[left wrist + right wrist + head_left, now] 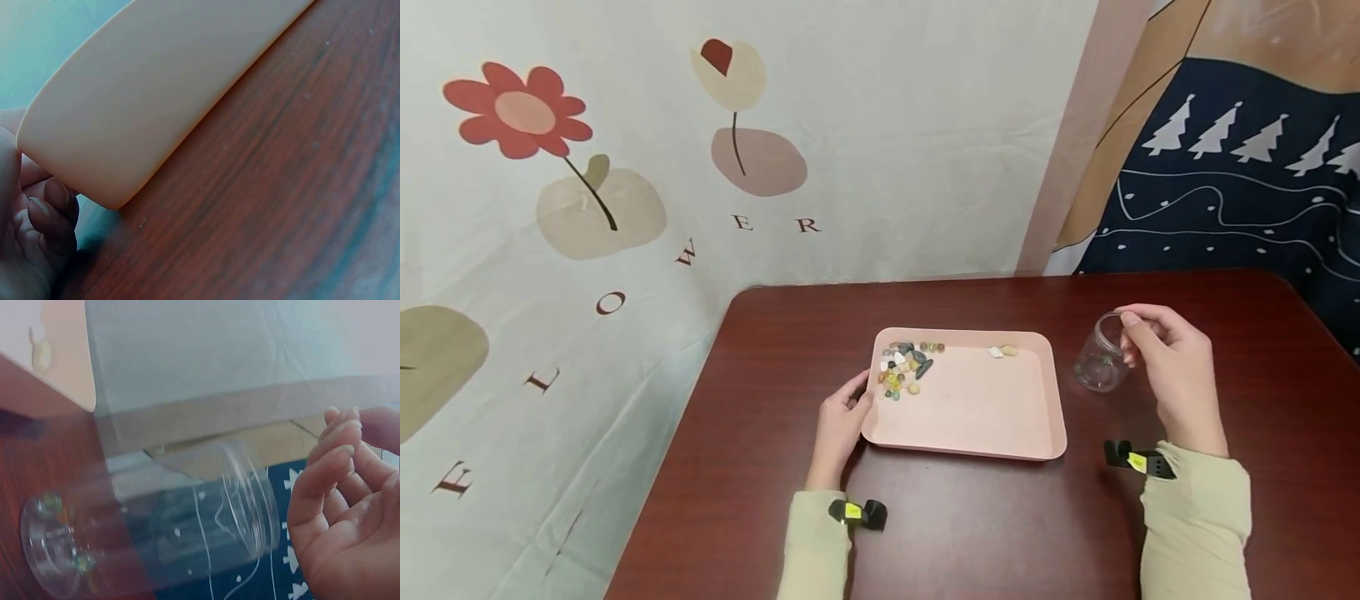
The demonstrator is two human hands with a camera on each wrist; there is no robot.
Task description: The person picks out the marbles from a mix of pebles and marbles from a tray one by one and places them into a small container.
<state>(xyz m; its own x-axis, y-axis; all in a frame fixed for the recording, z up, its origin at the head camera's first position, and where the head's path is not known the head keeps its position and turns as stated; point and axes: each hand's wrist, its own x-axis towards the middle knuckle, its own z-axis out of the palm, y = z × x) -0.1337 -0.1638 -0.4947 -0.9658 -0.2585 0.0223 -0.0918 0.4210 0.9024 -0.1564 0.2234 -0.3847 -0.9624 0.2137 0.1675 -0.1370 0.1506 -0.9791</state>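
Observation:
A pale pink tray (977, 408) lies on the dark red-brown table. My left hand (841, 425) grips its left edge, and in the left wrist view curled fingers (53, 209) sit at the tray's corner. Marbles and pebbles (910, 360) cluster at the tray's left end; two pale pebbles (1002, 352) lie near its back right. A clear jar (1099, 362) stands upright right of the tray, with a few greenish marbles (84, 561) at its bottom. Over the jar's mouth, my right hand (1172, 358) has its fingertips drawn together; whether they pinch anything is hidden.
The table (970, 533) extends around the tray and jar. A pale cloth with printed flowers and letters (887, 150) hangs behind it. At the right hangs a dark blue cloth with white trees (1240, 200). Each wrist wears a strapped camera (872, 515).

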